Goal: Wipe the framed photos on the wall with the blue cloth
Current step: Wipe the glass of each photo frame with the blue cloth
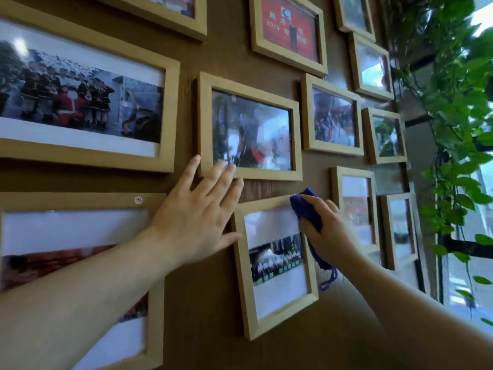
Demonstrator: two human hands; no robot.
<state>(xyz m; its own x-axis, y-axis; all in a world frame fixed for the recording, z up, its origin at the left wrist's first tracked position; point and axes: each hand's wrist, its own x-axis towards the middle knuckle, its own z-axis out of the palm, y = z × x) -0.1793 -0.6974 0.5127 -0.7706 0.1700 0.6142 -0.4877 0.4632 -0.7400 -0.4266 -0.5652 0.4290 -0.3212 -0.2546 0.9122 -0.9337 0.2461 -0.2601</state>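
Several light wooden framed photos hang on a brown wall. My right hand (329, 232) grips the bunched blue cloth (306, 209) and presses it on the top right corner of a small upright framed photo (274, 265) at lower centre. A blue loop of the cloth dangles below my wrist. My left hand (198, 212) lies flat on the wall with its fingers spread, thumb touching that frame's left edge and fingertips on the bottom left corner of the landscape framed photo (249, 128) above.
A large framed photo (80, 94) hangs at upper left and another (77, 236) at lower left behind my left arm. More small frames (332, 116) fill the right side. A leafy green vine (456, 108) trails by the window at far right.
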